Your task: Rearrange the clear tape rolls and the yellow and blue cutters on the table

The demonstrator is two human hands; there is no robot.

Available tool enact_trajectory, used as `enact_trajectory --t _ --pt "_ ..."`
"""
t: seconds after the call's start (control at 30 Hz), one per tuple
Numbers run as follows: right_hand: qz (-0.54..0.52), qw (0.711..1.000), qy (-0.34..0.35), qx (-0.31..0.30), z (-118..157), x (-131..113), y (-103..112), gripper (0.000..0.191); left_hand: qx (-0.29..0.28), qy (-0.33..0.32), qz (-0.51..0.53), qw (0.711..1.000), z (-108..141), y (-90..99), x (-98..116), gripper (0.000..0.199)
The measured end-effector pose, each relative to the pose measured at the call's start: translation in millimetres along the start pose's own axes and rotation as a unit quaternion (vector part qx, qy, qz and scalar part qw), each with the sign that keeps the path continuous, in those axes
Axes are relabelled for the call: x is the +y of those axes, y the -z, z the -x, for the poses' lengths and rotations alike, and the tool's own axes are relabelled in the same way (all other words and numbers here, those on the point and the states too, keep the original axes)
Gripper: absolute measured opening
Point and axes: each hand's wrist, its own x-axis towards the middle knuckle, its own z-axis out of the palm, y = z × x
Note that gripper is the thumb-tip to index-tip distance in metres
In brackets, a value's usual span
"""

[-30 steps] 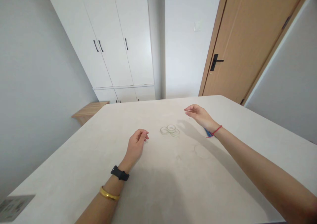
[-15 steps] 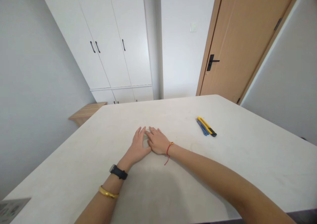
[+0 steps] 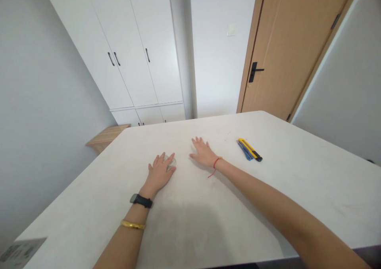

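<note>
Pale tabletop (image 3: 89, 197) beneath you: your left hand (image 3: 159, 173) and right hand (image 3: 204, 152) lie spread open, gripping nothing, a yellow utility knife (image 3: 250, 150) near the right.

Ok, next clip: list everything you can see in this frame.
table: one, off-white, filling the lower view
clear object: one, see-through, at left hand's fingertips
utility knife: one, yellow and black, on table, right of right hand
blue tool: one, blue, beside knife
cupboard: one, white, back left
door: one, light wood, back right
shelf: one, light wood, beyond table's left corner
card: one, grey, near left table corner
watch: one, black, left wrist
bangle: one, gold, left forearm
string bracelet: one, red, right wrist
left hand: one, flat on table
right hand: one, flat on table
</note>
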Motion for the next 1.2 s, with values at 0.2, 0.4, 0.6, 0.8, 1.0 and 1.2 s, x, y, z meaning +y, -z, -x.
enact_trajectory --t 0.2,0.4,0.6,0.8,1.0,1.2 --pt "0.055 0.979 -0.150 0.127 62 120 72 0.057 -0.010 0.026 -0.035 0.999 -3 3.0 -2 0.045" --pt "0.035 0.983 -0.156 0.093 103 143 74 0.044 0.029 -0.021 -0.022 0.999 -1 15.1 36 0.054" --pt "0.047 0.995 -0.084 0.024 119 56 30 0.054 -0.180 -0.196 0.091 0.960 21 17.1 117 0.069" --pt "0.048 0.996 -0.060 -0.046 119 -20 0 0.055 -0.231 -0.167 0.125 0.950 44 3.4 121 0.088" --pt "-0.005 0.994 -0.077 -0.083 104 -59 -12 0.065 -0.219 -0.142 0.096 0.961 47 8.1 85 0.084" --pt "-0.116 0.982 -0.032 -0.147 90 -96 -29 0.082 -0.202 -0.149 0.052 0.967 61 20.5 34 0.074"
